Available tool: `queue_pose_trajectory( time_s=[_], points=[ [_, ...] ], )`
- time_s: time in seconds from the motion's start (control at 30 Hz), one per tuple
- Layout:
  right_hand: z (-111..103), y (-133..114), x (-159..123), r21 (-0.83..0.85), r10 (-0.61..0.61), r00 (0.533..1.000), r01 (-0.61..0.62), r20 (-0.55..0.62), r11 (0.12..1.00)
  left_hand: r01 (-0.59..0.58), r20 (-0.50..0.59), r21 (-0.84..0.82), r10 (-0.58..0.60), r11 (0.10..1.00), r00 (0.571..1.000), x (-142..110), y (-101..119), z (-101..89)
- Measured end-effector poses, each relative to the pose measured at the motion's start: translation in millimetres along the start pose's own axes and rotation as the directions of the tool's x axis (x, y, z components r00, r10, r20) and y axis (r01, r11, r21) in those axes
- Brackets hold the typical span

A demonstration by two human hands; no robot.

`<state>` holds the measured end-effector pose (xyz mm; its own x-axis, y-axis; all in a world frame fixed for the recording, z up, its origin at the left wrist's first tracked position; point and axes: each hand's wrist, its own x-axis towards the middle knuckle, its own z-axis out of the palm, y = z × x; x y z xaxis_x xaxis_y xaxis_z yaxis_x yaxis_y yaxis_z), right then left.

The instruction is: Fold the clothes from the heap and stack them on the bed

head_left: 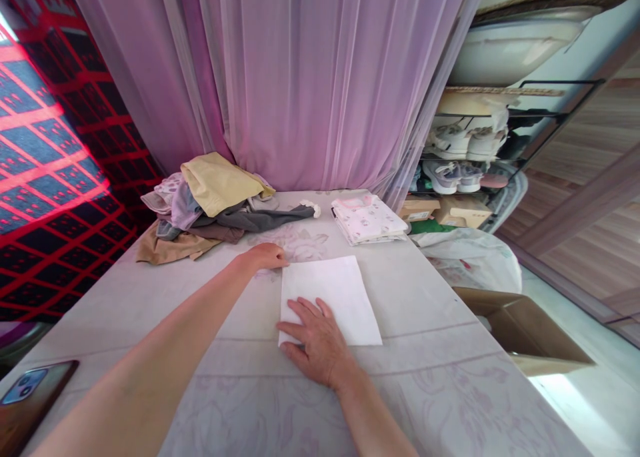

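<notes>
A white sheet (340, 294), cloth or paper, is lying flat on the pale patterned surface (420, 297), just beyond the person. The right hand (315, 340) is resting open and spread over its near left part, grasping nothing, presumably pinning it so that it stays flat. The left hand (269, 256) is curling closed at the far left corner, apparently pinching it to control that edge; the sheet is thus extending to the right of this grip and back toward the person. Beyond the sheet, to the right, a folded printed garment (370, 222) is sitting neatly, probably apart to save its folds, while a loose clothes pile (215, 190) is slumping at the far left. A phone (37, 397) is lying at the near left edge.
</notes>
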<state>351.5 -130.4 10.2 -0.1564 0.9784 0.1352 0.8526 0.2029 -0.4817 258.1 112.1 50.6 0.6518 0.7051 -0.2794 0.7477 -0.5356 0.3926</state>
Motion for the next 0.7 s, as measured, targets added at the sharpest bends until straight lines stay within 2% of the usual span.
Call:
queue_pose_trajectory(
  time_s=[0.13, 0.2, 0.3, 0.37, 0.43, 0.57, 0.63, 0.7],
  points=[
    [0.4, -0.4, 0.5, -0.005, -0.006, 1.0, 0.006, -0.014, 1.0, 0.092, -0.119, -0.037, -0.095, 0.995, 0.988, -16.8, 1.0, 9.6],
    [1.1, -1.0, 0.7, -0.016, -0.011, 1.0, 0.011, -0.027, 1.0, 0.148, -0.138, -0.085, -0.159, 0.985, 0.978, -28.6, 3.5, 16.1],
    [2.9, -1.2, 0.9, -0.008, -0.017, 0.998, 0.016, -0.065, 1.0, 0.226, -0.049, -0.193, -0.24, 0.955, 0.97, -46.7, 9.8, 25.8],
    [4.7, 0.3, 1.5, 0.036, -0.013, 0.991, 0.018, -0.137, 0.999, 0.265, 0.035, -0.274, -0.266, 0.924, 0.963, -57.8, 14.8, 32.1],
    [7.1, 3.9, 2.8, 0.102, 0.011, 0.967, 0.016, -0.256, 0.995, 0.294, 0.091, -0.35, -0.28, 0.889, 0.956, -67.7, 19.0, 38.2],
    [12.6, 14.2, 7.4, 0.231, 0.145, 0.872, -0.038, -0.467, 0.972, 0.308, 0.126, -0.49, -0.283, 0.816, 0.951, -82.9, 24.4, 50.4],
    [14.6, 18.1, 10.0, 0.259, 0.195, 0.841, -0.067, -0.505, 0.963, 0.278, 0.089, -0.571, -0.278, 0.772, 0.956, -87.8, 28.0, 57.2],
    [14.4, 20.5, 12.3, 0.287, 0.227, 0.829, -0.084, -0.511, 0.954, 0.22, 0.015, -0.661, -0.28, 0.717, 0.96, -91.7, 33.9, 64.4]
  ],
)
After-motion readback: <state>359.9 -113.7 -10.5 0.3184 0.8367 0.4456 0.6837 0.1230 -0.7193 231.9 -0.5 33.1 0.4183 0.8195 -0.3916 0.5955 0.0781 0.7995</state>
